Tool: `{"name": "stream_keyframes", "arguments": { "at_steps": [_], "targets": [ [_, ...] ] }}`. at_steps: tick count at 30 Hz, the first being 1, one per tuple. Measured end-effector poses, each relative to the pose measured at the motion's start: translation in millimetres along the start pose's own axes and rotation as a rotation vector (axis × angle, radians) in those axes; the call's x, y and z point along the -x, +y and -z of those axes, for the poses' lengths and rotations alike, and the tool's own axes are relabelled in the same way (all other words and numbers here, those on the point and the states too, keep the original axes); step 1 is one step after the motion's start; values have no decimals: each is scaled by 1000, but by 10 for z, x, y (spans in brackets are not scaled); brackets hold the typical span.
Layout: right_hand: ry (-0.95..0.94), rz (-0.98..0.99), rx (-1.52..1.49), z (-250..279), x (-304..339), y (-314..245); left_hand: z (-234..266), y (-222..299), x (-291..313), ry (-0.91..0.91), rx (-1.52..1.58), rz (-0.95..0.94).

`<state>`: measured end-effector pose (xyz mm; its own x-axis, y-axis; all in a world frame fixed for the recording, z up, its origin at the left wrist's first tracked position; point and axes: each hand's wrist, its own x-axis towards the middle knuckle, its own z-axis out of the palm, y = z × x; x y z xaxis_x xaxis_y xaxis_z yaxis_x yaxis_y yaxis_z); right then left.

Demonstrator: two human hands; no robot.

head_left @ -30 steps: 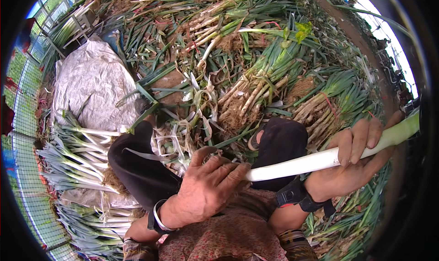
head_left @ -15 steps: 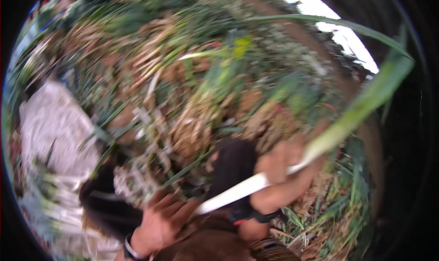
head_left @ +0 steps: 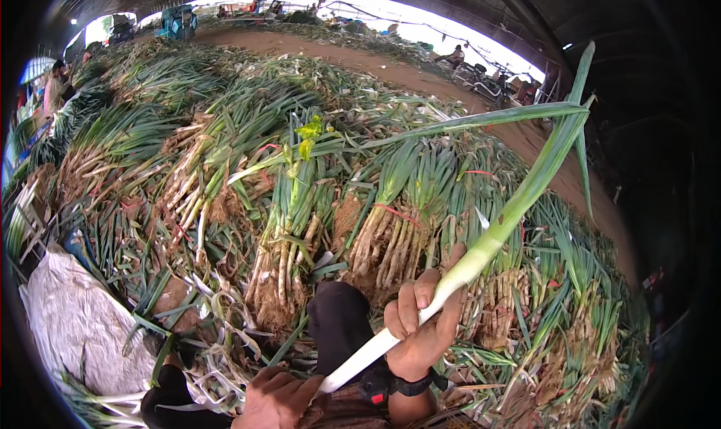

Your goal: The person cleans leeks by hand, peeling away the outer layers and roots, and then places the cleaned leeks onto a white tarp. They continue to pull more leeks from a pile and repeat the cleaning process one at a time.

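A large green onion [head_left: 373, 348] slants across my front, its long white shank low and its green leaves rising to the upper right. My left hand [head_left: 276, 400] is closed round the lower white end, which its fingers hide. Further up, my right hand [head_left: 426, 331] wraps its fingers and thumb round the shank, below where white turns green. A small pale flap sticks out from the stalk above that hand. One long leaf bends over to the left.
Bundles of unpeeled green onions [head_left: 387, 237], some tied with red bands, cover the ground ahead. A whitish sack [head_left: 82, 324] lies at left. Beyond the heaps runs a bare dirt path [head_left: 338, 53]. A person [head_left: 54, 91] is far left; another [head_left: 453, 55] sits in the distance.
My view has tilted up and steadied from a blur, showing more of the far end. The right hand now sits closer to the left along the stalk. Both hands still hold the green onion.
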<state>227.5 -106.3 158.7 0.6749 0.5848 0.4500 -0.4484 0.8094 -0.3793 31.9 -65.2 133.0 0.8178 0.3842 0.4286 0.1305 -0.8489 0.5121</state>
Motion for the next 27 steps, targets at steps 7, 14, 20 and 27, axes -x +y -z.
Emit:
{"name": "stream_keyframes", "arguments": {
  "at_steps": [7,14,20,27],
  "targets": [
    [41,44,1,35,43,-192,-35,41,-60,-175,-21,-34],
    [-51,53,-81,245,-78,-238,-138,-119,-123,-141,147,25],
    [-104,4,-120,328,-126,-87,-131,-161,-91,-156,59,4],
    [-3,-84,-115,163,-85,176,-66,-325,71,-177,328,84]
  ]
}}
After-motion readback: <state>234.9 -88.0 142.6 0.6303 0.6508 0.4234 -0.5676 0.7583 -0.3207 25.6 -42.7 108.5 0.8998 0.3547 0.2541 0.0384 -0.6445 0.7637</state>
